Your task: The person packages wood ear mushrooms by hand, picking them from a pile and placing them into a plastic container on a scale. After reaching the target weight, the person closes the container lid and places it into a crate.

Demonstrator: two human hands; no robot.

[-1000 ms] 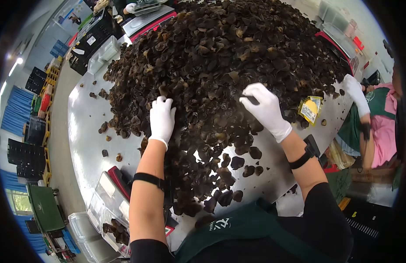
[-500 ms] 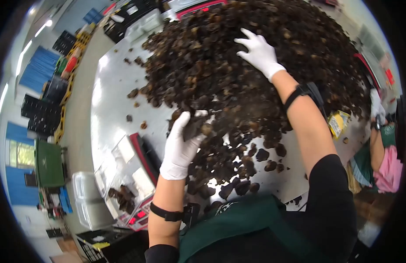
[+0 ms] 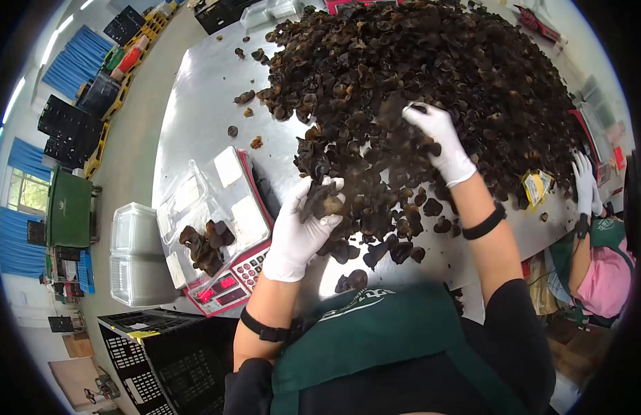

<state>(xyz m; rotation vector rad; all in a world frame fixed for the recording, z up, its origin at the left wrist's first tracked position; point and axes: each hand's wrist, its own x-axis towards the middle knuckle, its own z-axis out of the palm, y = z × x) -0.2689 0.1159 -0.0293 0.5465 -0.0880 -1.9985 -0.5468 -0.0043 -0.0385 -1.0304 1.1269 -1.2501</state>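
My left hand [image 3: 301, 232], in a white glove, has its fingers curled round some dark brown wood-ear-like pieces [image 3: 323, 202] above the near part of the metal table. Farther right, my right hand [image 3: 438, 142], also gloved, grips a few dark pieces at the front edge of the big heap [image 3: 431, 62]. Loose pieces lie between the two hands. Left of my left hand stands a red and white scale [image 3: 248, 268] with a clear plastic container [image 3: 189, 207] on it, holding several brown pieces [image 3: 206, 247].
Stacked clear containers [image 3: 132, 277] stand left of the scale. A black crate [image 3: 175, 360] is below at the left. A yellow packet [image 3: 537, 188] lies at the right of the metal table [image 3: 189, 111]. A co-worker's gloved hands [image 3: 584, 181] are at the right edge.
My right hand has come back toward me and closed on some pieces. My left hand has closed round pieces. The view has shifted, showing more of the scale and the co-worker's hands.
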